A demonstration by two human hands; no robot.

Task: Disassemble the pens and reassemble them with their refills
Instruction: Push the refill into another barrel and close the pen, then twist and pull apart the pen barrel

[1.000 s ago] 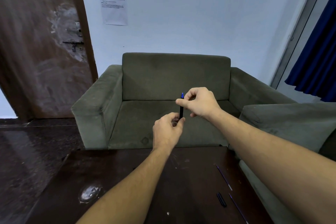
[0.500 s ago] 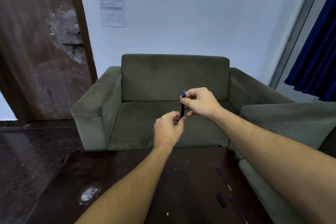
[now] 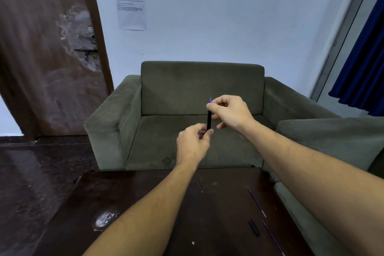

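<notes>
Black pen [image 3: 209, 119]: upright in mid-air, over the far edge of the table [image 3: 145, 193], in front of the sofa [image 3: 199, 89]. Blue tip [image 3: 210, 101] on top.

Left hand [image 3: 194, 143]: fingers curled round the pen's lower end, gripping it.

Right hand [image 3: 229, 111]: thumb and forefinger pinch the pen's upper end, just under the blue tip; the other fingers are loosely curled and hold nothing.

Table, near right corner: two thin refills [image 3: 256, 202] [image 3: 272, 237], lying loose and well apart from the hands; one short black part [image 3: 254, 227] between them. Whether it is a cap or a barrel piece cannot be told.

Step, as judged: turning or pulling the tip end against the barrel, either to free it or to seat it.

Hazards, as judged:
- The tip piece is small and may slip from the pinch and drop onto the sofa or the floor.
- Bending the pen sideways between the two grips may kink the refill inside.
- The loose refills lie near the right forearm; a sweep of that arm may roll them off the edge.
</notes>
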